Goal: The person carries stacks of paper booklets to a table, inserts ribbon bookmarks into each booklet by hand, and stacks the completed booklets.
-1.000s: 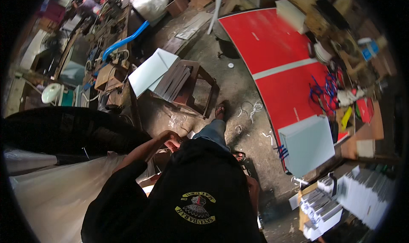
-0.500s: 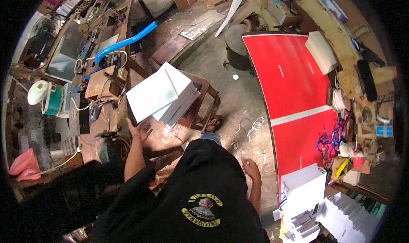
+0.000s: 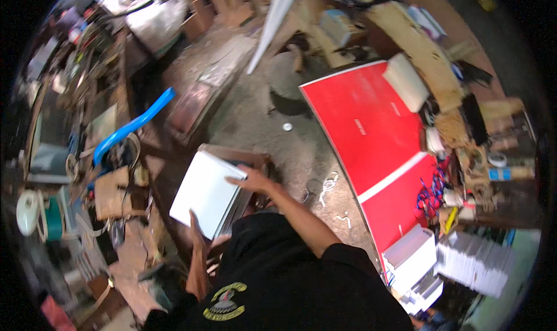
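- Directly under both hands lies a stack of white panels (image 3: 206, 193), resting on a wooden stool (image 3: 241, 157) whose brown edge shows beyond the far end of the stack.
- Right hand (image 3: 250, 179): it lies flat on the top sheet at the stack's far right corner, fingers spread and pointing left across the white surface; it presses rather than grips, nothing enclosed in it.
- Left hand (image 3: 197, 229): it sits at the near edge of the stack, thumb side up against the rim; whether the fingers curl under the sheets I cannot tell, as motion blur and the forearm hide them.
- The top panel is tilted a little out of line with the grey edges of the sheets below it, which show along the right side just under the right wrist.
- To the right of the right hand, well apart across the dusty floor, a large red board (image 3: 371, 133) with a white stripe lies flat.
- Beyond the red board's near end, far right of the hands, stand more white stacked panels (image 3: 473, 261).
- Left of the left hand, a blue curved pipe (image 3: 130, 128) rises over a cluttered workbench (image 3: 104, 197).
- Ahead of the right hand, a small white ring (image 3: 287, 126) lies on the floor.
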The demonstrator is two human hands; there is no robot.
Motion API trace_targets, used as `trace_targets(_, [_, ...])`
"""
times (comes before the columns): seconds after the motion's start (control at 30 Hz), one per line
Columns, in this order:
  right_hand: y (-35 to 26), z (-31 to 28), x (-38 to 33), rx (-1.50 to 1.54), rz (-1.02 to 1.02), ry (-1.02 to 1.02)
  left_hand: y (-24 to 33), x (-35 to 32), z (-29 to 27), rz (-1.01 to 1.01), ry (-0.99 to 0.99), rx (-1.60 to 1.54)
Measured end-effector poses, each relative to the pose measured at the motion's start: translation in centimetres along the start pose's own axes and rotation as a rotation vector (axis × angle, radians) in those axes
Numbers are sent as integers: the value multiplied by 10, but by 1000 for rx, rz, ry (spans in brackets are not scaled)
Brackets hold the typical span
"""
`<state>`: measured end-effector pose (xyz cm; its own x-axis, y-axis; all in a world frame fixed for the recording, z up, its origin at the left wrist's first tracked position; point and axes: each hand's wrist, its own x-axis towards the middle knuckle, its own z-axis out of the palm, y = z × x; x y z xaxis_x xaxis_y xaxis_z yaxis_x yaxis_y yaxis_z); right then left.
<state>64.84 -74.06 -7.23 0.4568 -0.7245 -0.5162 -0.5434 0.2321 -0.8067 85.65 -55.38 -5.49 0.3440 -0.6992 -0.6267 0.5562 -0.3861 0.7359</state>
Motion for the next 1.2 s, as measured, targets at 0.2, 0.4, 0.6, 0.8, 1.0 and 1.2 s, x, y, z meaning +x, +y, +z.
trace_targets(0.2, [15, -2, 31, -26, 121, -224, -10, -13, 8, 58, 68, 28])
trace_targets(0.4, [-5, -10, 8, -88, 111, -231, -10, -5, -7, 72, 137, 28])
trace_targets(0.6, [38, 11, -28, 96, 239, -356, 0, 1, -16, 45, 83, 76])
trace_targets(0.8, [24, 3, -48, 351, 177, -349, 8, 6, -26, 17, 26, 123])
trace_targets(1.0, [27, 19, -31, 502, 268, -171, 18, 16, -17, -15, -61, 183])
trace_targets(1.2, [22, -28, -73, 526, 68, -178, 15, 24, -8, -69, -141, 181])
